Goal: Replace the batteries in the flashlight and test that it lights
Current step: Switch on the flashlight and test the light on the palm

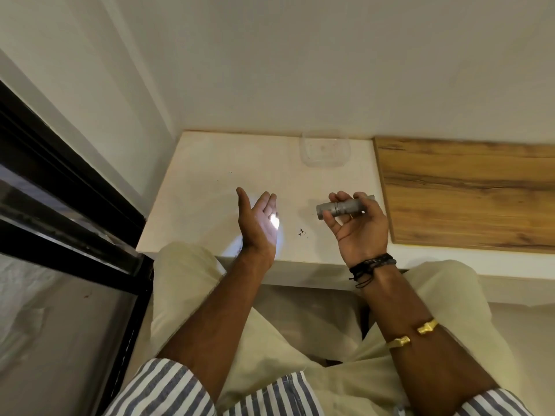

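two hands in view, one flashlight, one clear container, no loose battery visible. right hand closed around the grey flashlight, thumb on the near side and fingers wrapped over the far side of the barrel; flashlight held level above the white table, head end sticking out of the hand toward the left hand, tail end just showing past the fingers on the other side. middle of the barrel hidden by the fingers, so switch not to be made out. left hand spread wide, holding nothing, palm turned toward the flashlight head, with one bright light spot on the palm and a paler glow spilling onto the table below the wrist. between the two hands, on the table, a few small dark specks, too small to identify. beyond the right hand, near the wall, one clear plastic container, faint and hard to read, contents not to be told. to the outer side of the right hand, one wooden board, cut off by the frame edge. on the right wrist dark cord bracelets, further up the forearm one gold bangle. striped sleeves cut off at the bottom edge.
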`<state>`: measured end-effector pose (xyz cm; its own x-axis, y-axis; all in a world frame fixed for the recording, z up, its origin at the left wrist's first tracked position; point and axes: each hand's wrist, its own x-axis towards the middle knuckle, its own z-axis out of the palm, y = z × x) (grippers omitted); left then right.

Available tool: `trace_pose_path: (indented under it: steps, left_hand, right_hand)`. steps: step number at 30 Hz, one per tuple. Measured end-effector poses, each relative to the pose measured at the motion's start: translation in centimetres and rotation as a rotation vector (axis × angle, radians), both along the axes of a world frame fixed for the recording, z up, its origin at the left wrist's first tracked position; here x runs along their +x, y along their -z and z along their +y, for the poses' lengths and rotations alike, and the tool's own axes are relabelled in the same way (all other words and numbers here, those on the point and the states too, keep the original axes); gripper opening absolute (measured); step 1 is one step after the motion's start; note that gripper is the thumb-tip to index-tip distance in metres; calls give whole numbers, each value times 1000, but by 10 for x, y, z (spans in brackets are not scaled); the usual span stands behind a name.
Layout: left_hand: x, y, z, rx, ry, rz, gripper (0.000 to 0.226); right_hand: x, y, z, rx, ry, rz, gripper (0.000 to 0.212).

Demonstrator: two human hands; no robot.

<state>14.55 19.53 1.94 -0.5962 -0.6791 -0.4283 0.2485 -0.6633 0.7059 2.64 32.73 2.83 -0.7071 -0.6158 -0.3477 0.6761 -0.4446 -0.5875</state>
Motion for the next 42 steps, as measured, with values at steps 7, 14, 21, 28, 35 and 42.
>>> trace_pose_path:
  steps: [7, 14, 21, 28, 35, 42]
  left_hand:
    - [0, 1, 4, -10, 93, 4, 93]
    - [-5, 7, 8, -8, 116, -16, 86]
    - [-5, 11, 7, -55, 88, -28, 91]
    - [-6, 12, 7, -82, 73, -40, 90]
    - [-5, 19, 4, -219, -1, -288, 48]
    - [-8, 21, -3, -664, 30, -451, 28]
  right_hand:
    - [0, 4, 4, -237, -143, -185, 38]
    - [6, 6, 0, -220, -216, -107, 27]
    - [6, 6, -1, -164, -183, -106, 22]
    - [8, 5, -4, -178, -173, -175, 28]
    - [9, 15, -13, 44, -165, -45, 38]
    - [13, 25, -38, 358, -174, 490, 37]
